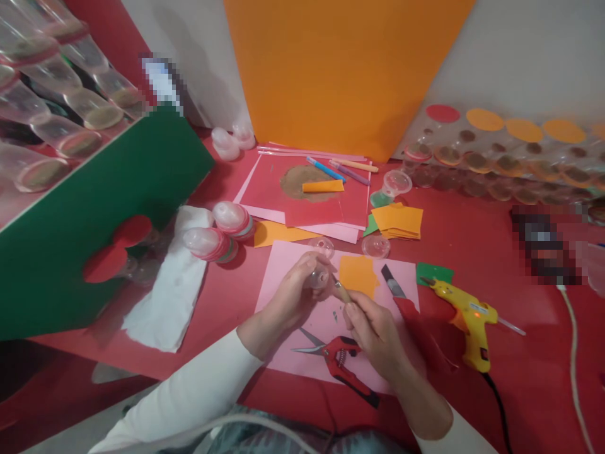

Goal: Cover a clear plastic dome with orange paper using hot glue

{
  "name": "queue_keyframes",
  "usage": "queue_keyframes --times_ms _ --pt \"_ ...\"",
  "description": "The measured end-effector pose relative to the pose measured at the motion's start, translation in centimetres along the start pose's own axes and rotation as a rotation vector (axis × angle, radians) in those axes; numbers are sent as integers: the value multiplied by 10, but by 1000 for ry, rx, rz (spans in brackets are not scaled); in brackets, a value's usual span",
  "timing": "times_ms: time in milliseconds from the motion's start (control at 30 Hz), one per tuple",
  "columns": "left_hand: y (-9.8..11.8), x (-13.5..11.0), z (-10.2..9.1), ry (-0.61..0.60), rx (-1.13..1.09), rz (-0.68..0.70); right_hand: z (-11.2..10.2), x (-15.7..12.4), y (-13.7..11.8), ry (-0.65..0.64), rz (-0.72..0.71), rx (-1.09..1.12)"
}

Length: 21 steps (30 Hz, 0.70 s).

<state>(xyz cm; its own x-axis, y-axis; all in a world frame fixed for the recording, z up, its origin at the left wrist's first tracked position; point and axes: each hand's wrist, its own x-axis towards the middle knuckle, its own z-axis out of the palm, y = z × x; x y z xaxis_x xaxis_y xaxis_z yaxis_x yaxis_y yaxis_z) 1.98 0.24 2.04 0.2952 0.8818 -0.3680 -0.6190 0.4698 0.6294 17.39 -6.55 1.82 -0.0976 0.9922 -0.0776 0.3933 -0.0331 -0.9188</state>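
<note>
A clear plastic piece [318, 278] is grasped in the fingers of the left hand [299, 285]; a tan-handled tool [343, 294] is pinched by the right hand's [377, 329], above pink paper [280, 268].

Left hand [302, 280] holds clear plastic piece [319, 276], right hand [375, 328] slim tool [343, 294]; red shears [336, 357] overlapping pink sheet [282, 272].

Pale wall [529, 50] (softly shadowed at upper left) behind an orange panel [350, 75], top centre; red tabletop [534, 378], centre to lower right.
</note>
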Motion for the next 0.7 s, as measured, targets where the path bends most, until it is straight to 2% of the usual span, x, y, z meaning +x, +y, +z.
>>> queue_keyframes --times_ms 333,700 --pt "1 0 -4 26 4 -34 3 -1 3 64 -160 -268" --pt "-1 -3 -1 -49 26 2 2 -2 1 69 -154 -257"
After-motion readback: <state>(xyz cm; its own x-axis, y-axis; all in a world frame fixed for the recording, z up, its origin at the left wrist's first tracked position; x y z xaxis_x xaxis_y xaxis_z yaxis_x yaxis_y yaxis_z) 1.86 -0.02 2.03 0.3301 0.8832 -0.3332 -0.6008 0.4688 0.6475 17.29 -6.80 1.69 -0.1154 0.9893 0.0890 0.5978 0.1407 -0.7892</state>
